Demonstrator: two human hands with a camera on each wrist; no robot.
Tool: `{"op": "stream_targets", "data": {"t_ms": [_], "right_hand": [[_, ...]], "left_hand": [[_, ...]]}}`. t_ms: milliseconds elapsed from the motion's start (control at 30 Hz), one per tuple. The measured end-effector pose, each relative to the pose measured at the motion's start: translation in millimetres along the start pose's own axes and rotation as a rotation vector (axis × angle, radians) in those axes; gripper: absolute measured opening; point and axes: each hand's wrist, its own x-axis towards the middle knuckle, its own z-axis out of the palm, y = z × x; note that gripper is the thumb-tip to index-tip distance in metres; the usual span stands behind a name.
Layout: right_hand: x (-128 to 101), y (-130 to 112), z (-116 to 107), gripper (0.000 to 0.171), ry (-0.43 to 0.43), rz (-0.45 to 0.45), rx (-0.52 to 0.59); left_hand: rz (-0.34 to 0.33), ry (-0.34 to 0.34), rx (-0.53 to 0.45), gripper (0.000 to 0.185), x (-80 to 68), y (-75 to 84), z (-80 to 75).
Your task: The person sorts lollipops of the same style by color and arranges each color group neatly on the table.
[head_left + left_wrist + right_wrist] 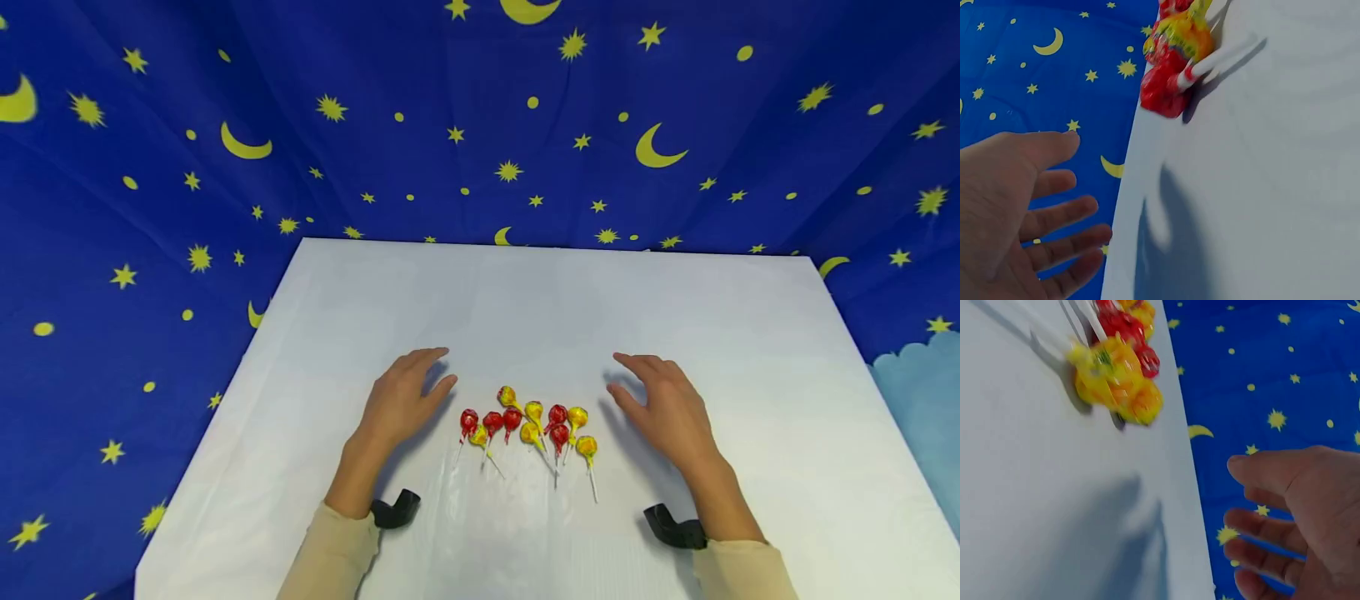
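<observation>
Blue cloth (150, 208) with yellow stars and moons hangs behind and around a white table (750, 350). On the table, near the front edge and close to the person, lies a small cluster of lollipops (528, 425). Some are wrapped in red and some in yellow, and their white sticks point mostly toward the person. They lie close together, several of them touching, so the group can be reached from both sides.

The left hand (401, 400) hovers just left of the cluster, with the palm down and the fingers relaxed and a little spread. It holds nothing and does not touch a lollipop. The right hand (667, 408) hovers in the same way just right of the cluster, also with loose, empty fingers. The two hands stand on both sides of the lollipops, with the cluster between them.

From the left wrist view, the nearest red lollipop (1163, 90) and a yellow one (1182, 37) are apart from the spread fingers (1060, 215). From the right wrist view the picture is blurred, but yellow lollipops (1116, 381) are seen, apart from that hand. Black camera mounts (393, 508) sit at the wrists, over beige sleeves (337, 558).
</observation>
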Motion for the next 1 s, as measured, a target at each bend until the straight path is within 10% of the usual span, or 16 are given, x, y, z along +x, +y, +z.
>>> {"op": "stream_targets", "data": {"t_ms": [400,1000], "right_hand": [[0.3,-22.2,12.7,0.025,-0.147,-0.076,0.250],[-13.8,-35.9,41.1,0.029,-0.140,0.017,0.206]], "left_hand": [[0.001,-0.094,-0.232,0.039,-2.5,11.5,6.7],[0.045,-0.227,-0.288,0.030,-26.0,1.2,14.2]]}}
